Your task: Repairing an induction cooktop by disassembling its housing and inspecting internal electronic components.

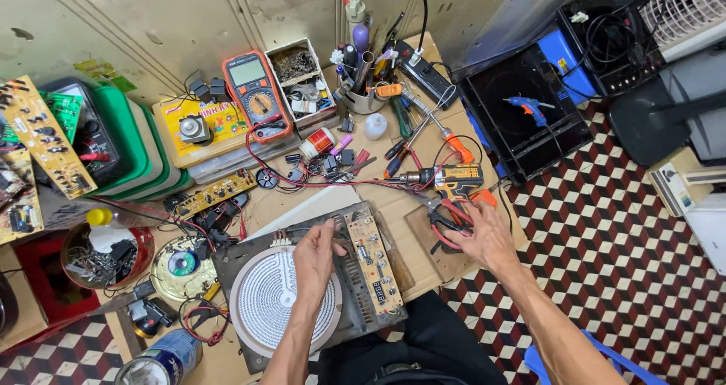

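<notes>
Opened induction cooker (302, 279) lies near tabletop (393, 203) edge, white coil disc up. Looks heavy, stiff; coil and yellow board fragile, so grip by frame edges. Left hand (314, 258) rests flat on coil, fingers loose. Right hand (484, 234) closes on red-handled pliers (446, 222), right of cooker.

Orange multimeter (257, 95), blue glue gun (529, 109) (on a black cooktop (499, 139)), cordless drill (452, 179).

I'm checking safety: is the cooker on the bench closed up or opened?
Opened: the cooker has no top cover, so its white coil disc and circuit board lie exposed under the left hand.
</notes>
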